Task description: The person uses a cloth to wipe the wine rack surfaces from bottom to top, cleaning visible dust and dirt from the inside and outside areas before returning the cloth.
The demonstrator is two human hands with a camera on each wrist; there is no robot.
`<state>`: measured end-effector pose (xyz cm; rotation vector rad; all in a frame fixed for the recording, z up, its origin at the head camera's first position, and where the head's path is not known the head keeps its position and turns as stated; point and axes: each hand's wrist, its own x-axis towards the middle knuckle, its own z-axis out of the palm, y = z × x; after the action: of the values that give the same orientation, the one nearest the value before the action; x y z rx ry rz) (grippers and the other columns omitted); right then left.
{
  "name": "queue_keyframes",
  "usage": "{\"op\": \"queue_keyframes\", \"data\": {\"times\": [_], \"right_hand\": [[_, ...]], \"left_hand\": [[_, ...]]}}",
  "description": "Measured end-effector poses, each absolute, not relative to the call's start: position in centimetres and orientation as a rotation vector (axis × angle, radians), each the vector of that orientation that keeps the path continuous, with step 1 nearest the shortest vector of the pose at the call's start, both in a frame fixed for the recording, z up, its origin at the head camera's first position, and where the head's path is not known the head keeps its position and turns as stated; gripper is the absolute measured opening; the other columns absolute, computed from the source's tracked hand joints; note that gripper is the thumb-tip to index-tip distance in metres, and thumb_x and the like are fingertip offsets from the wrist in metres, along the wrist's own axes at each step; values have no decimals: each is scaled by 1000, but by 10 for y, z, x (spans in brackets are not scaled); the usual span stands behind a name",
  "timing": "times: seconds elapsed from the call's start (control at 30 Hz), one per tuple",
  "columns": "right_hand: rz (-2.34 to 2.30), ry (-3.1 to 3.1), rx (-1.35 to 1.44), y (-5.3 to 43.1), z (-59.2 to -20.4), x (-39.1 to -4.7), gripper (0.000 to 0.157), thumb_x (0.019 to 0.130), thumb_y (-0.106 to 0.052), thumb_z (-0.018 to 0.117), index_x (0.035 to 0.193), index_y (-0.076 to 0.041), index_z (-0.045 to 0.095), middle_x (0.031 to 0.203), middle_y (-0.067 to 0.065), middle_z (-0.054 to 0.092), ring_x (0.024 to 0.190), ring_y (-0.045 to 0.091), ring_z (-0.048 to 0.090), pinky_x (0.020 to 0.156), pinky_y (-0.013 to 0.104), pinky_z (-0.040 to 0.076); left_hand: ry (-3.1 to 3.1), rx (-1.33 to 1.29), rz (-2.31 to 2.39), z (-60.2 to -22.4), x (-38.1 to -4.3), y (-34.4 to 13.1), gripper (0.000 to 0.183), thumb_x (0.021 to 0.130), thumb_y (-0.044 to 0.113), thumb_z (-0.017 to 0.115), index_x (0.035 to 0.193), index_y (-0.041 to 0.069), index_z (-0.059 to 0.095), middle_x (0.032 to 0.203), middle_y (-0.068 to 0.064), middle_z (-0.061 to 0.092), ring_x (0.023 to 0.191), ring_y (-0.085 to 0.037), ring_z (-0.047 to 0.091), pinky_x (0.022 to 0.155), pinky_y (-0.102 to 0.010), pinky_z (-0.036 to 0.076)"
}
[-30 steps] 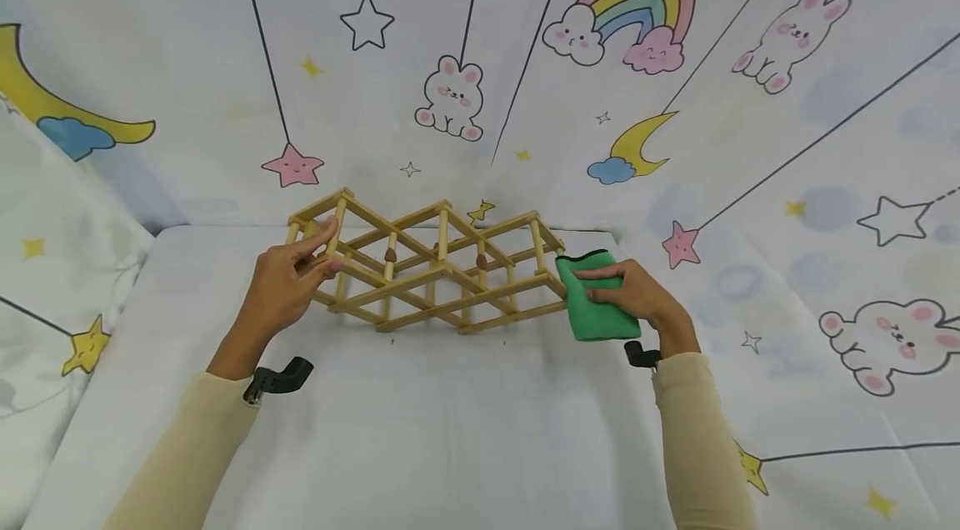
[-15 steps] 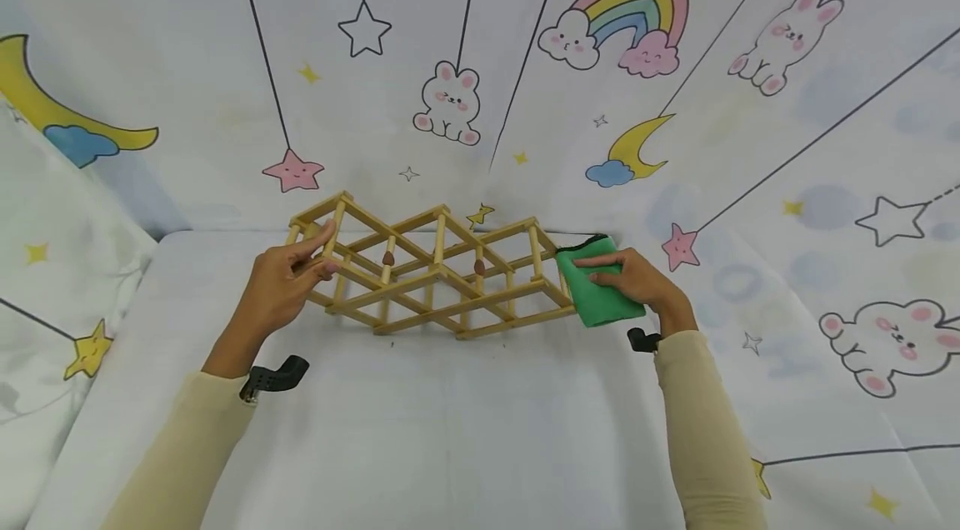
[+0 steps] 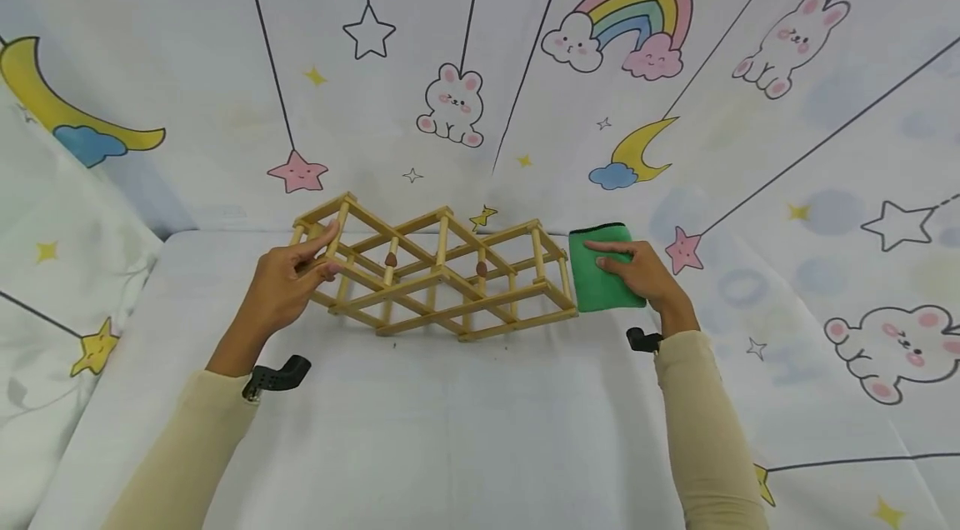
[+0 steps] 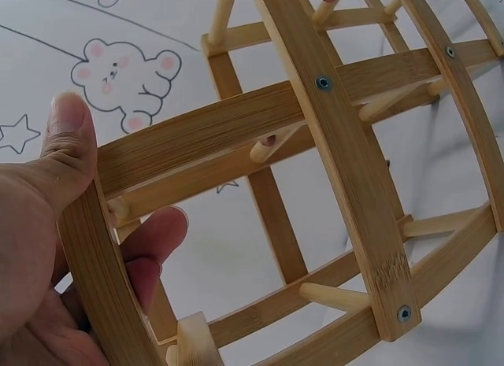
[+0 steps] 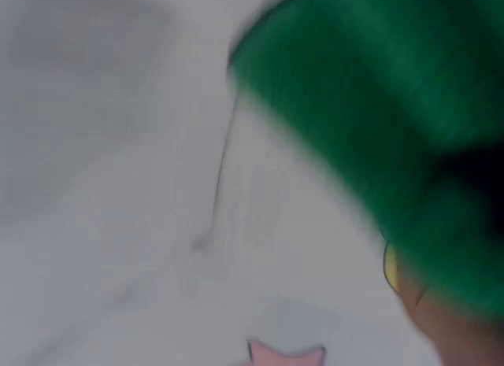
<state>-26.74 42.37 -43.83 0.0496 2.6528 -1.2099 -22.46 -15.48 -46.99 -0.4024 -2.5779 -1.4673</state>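
1. Grip: left hand [image 3: 288, 276] holds rack [image 3: 441, 270] at its left end; right hand [image 3: 643, 273] holds green cloth [image 3: 602, 288] just beside the right end.
2. Caution: rack could slide or fold if left hold slackens; cloth could snag if dragged over corners.
3. Materials: flat, grained wooden slats [image 4: 342, 177], round dowels [image 4: 335, 297], metal rivets [image 4: 323, 83], open diamonds; cloth dark-edged, apparently soft.
4. Location: rack, far side of white bench [image 3: 450, 422], before printed backdrop [image 3: 405, 117].
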Motion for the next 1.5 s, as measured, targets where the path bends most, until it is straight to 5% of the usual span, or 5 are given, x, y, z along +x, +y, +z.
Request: {"op": "queue_keyframes", "data": {"times": [0.2, 0.43, 0.73, 1.3, 1.5], "right_hand": [[-1662, 2385, -7, 391, -433, -278, 50, 103, -36, 73, 151, -28, 62, 153, 20, 52, 98, 22, 79, 81, 39, 66], [-983, 2724, -95, 391, -431, -292, 39, 107, -27, 68, 146, -27, 67, 149, 27, 55, 104, 31, 67, 80, 32, 59], [-1577, 2419, -115, 360, -405, -294, 46, 103, -31, 74, 148, -27, 65, 150, 28, 53, 89, 27, 80, 76, 41, 66], [-913, 2718, -388, 335, -373, -297, 34, 103, -23, 72, 137, -29, 74, 137, 28, 61, 80, 31, 70, 67, 38, 62], [-968, 3078, -201, 299, -352, -294, 36, 105, -25, 70, 141, -34, 70, 151, 25, 59, 99, 34, 73, 76, 42, 63]], "left_hand": [[-2566, -402, -1476, -471, -224, -155, 60, 101, 24, 72, 157, 23, 50, 106, -18, 80, 81, 0, 68, 66, -22, 43], [-2571, -401, -1491, -473, -224, -155, 61, 101, 22, 72, 158, 23, 50, 129, -19, 75, 81, 8, 65, 68, -19, 44], [-2562, -387, -1464, -475, -224, -158, 61, 101, 23, 73, 157, 24, 51, 105, -18, 80, 80, -3, 68, 60, -24, 41], [-2581, -358, -1449, -473, -224, -153, 61, 101, 26, 73, 157, 25, 50, 106, -17, 81, 83, -13, 69, 65, -24, 43], [-2550, -339, -1444, -474, -219, -146, 62, 100, 28, 74, 157, 23, 51, 113, -17, 81, 81, -7, 65, 65, -21, 45]]}}
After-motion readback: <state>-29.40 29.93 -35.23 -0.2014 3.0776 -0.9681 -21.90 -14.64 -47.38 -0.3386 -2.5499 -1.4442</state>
